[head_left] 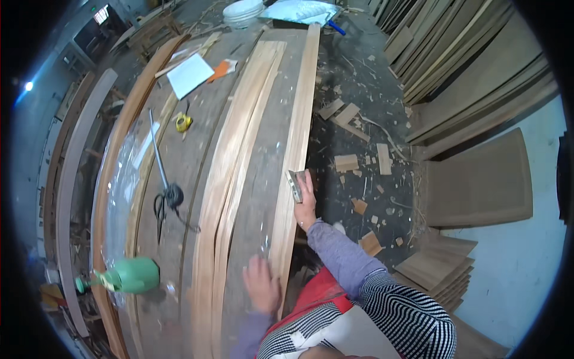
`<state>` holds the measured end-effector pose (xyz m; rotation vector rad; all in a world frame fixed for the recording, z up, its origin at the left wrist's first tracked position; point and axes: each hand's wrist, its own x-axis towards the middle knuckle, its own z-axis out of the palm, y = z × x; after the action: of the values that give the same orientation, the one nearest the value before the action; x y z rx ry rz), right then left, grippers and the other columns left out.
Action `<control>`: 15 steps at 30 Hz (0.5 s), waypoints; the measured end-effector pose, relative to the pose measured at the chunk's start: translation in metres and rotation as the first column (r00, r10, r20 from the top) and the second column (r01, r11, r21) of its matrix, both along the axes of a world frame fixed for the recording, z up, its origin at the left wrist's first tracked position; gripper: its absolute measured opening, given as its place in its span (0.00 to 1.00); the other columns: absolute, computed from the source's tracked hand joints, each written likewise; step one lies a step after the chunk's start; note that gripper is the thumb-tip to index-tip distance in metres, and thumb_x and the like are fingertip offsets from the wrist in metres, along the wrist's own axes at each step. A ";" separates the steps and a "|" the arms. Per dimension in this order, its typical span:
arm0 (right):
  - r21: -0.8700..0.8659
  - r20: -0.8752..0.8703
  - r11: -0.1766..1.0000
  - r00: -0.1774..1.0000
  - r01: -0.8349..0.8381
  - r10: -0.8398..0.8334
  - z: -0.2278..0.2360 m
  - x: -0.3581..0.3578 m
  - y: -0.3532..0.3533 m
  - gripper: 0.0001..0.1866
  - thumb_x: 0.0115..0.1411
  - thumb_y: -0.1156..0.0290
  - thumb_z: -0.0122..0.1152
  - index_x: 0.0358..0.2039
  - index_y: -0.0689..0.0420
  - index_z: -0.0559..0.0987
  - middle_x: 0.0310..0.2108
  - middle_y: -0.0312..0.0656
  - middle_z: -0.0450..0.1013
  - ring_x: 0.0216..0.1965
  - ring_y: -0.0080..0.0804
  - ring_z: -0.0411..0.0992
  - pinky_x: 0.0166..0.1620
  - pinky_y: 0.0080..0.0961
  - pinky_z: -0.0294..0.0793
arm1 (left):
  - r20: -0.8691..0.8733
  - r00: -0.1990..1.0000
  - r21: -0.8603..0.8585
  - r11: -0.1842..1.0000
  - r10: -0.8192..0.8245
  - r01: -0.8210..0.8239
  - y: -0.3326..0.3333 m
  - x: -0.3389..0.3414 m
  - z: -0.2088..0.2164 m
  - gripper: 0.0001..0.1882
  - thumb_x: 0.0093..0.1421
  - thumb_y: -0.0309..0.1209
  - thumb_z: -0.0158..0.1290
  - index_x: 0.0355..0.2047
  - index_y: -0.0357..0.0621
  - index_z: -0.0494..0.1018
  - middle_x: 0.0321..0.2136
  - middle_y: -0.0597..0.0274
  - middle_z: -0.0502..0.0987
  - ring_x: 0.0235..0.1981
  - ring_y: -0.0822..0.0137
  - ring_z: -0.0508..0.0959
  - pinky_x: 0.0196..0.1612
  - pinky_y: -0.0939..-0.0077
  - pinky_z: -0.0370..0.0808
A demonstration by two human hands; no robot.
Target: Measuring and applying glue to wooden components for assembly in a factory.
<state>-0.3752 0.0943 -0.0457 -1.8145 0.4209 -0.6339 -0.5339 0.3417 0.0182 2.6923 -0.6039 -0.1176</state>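
A long pale wooden strip (291,140) runs along the right edge of the workbench. My right hand (306,203) is closed round a small flat block (294,186), which looks like a sanding block, and rests it on the strip about midway along. Closer to me, my left hand (262,286) is slightly blurred, its fingers stretched out beside the strip's near end; whether it touches the wood I cannot tell. Two more pale strips (230,152) lie side by side to the left.
Left on the bench (179,233) are a green spray bottle (134,275), scissors (159,209), a dark round-headed tool (173,194), a yellow tape measure (183,122) and white paper (190,75). Wood scraps (347,163) litter the floor; boards (472,60) lean at right.
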 end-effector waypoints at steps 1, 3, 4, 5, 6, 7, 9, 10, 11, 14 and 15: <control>0.016 -0.020 1.000 1.000 0.010 -0.010 0.004 0.028 -0.021 0.31 0.52 0.88 0.50 0.59 0.60 0.70 0.69 0.52 0.53 0.67 0.50 0.57 0.65 0.30 0.59 | 0.051 0.995 0.013 0.996 -0.087 0.086 -0.048 0.056 0.000 0.34 0.56 0.35 0.57 0.61 0.35 0.62 0.64 0.42 0.60 0.67 0.43 0.57 0.67 0.43 0.51; 0.001 -0.001 1.000 1.000 -0.003 0.003 0.005 0.079 -0.063 0.31 0.52 0.88 0.50 0.59 0.60 0.70 0.69 0.52 0.52 0.67 0.49 0.57 0.65 0.30 0.59 | 0.131 0.974 -0.016 0.982 -0.187 0.190 -0.137 0.145 0.002 0.36 0.56 0.37 0.58 0.62 0.36 0.61 0.64 0.44 0.60 0.68 0.46 0.57 0.67 0.44 0.50; -0.005 0.000 1.000 1.000 -0.012 0.012 0.003 0.105 -0.086 0.31 0.52 0.88 0.50 0.59 0.60 0.70 0.69 0.52 0.52 0.67 0.49 0.57 0.65 0.30 0.59 | 0.095 0.979 -0.012 0.983 -0.179 0.181 -0.169 0.173 0.007 0.36 0.56 0.37 0.58 0.62 0.36 0.61 0.64 0.44 0.60 0.68 0.46 0.57 0.67 0.44 0.50; -0.001 -0.047 1.000 0.999 -0.016 0.016 0.000 0.135 -0.111 0.31 0.52 0.88 0.51 0.59 0.60 0.70 0.69 0.51 0.52 0.67 0.48 0.57 0.65 0.29 0.59 | 0.109 0.985 -0.026 0.991 -0.131 0.134 -0.202 0.202 0.008 0.36 0.56 0.37 0.57 0.62 0.36 0.61 0.64 0.44 0.60 0.67 0.47 0.57 0.67 0.45 0.50; -0.022 0.012 0.999 1.000 -0.028 0.028 -0.004 0.165 -0.135 0.31 0.52 0.88 0.51 0.59 0.60 0.70 0.69 0.51 0.52 0.67 0.48 0.57 0.65 0.29 0.59 | 0.118 0.989 -0.039 0.995 -0.084 0.089 -0.232 0.231 0.007 0.36 0.56 0.37 0.57 0.62 0.36 0.60 0.65 0.44 0.59 0.67 0.48 0.57 0.67 0.45 0.50; -0.020 0.032 0.999 0.999 -0.033 0.033 -0.007 0.196 -0.158 0.30 0.54 0.89 0.49 0.59 0.60 0.69 0.69 0.51 0.52 0.67 0.47 0.56 0.66 0.29 0.58 | 0.134 0.990 -0.055 0.997 -0.042 0.050 -0.261 0.260 0.005 0.36 0.57 0.37 0.57 0.63 0.36 0.60 0.65 0.44 0.59 0.67 0.49 0.57 0.67 0.45 0.50; 0.012 0.021 0.999 0.999 -0.040 0.039 -0.011 0.247 -0.198 0.30 0.56 0.90 0.46 0.61 0.60 0.69 0.70 0.50 0.52 0.68 0.44 0.55 0.67 0.28 0.56 | 0.095 0.995 0.020 0.999 -0.033 0.031 -0.279 0.282 0.007 0.36 0.57 0.36 0.57 0.63 0.35 0.60 0.65 0.44 0.59 0.67 0.50 0.58 0.67 0.45 0.50; 0.022 0.022 0.999 0.999 -0.041 0.040 -0.012 0.272 -0.218 0.30 0.56 0.90 0.46 0.61 0.60 0.69 0.70 0.50 0.52 0.68 0.44 0.55 0.67 0.28 0.56 | 0.029 0.999 0.129 0.992 -0.020 0.016 -0.283 0.287 0.008 0.36 0.57 0.36 0.57 0.63 0.35 0.59 0.65 0.44 0.59 0.67 0.50 0.58 0.67 0.45 0.50; 0.036 0.022 0.999 0.999 -0.040 0.039 -0.012 0.301 -0.240 0.30 0.56 0.90 0.46 0.61 0.60 0.68 0.70 0.50 0.51 0.69 0.44 0.54 0.67 0.28 0.56 | 0.019 0.999 0.085 0.996 -0.028 0.026 -0.286 0.293 0.007 0.36 0.57 0.36 0.56 0.63 0.34 0.59 0.65 0.44 0.59 0.67 0.50 0.58 0.67 0.45 0.50; 0.042 0.024 0.998 0.998 -0.056 0.055 -0.015 0.387 -0.307 0.30 0.56 0.91 0.45 0.61 0.61 0.68 0.70 0.50 0.51 0.69 0.43 0.53 0.67 0.27 0.54 | -0.079 0.997 0.096 0.995 -0.010 0.018 -0.283 0.295 0.006 0.36 0.57 0.36 0.56 0.63 0.33 0.58 0.65 0.42 0.59 0.67 0.48 0.58 0.67 0.43 0.51; 0.011 0.052 0.999 0.997 -0.048 0.048 -0.017 0.415 -0.329 0.30 0.55 0.91 0.45 0.60 0.62 0.68 0.70 0.51 0.51 0.69 0.44 0.54 0.67 0.28 0.54 | -0.128 0.992 0.127 0.991 -0.023 0.039 -0.282 0.295 0.006 0.36 0.57 0.37 0.55 0.62 0.32 0.59 0.65 0.40 0.58 0.67 0.48 0.58 0.66 0.42 0.51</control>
<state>0.0397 -0.2345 -0.0631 -1.7874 0.3446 -0.6426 -0.2387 0.0597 0.0237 2.7737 -0.6186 -0.3434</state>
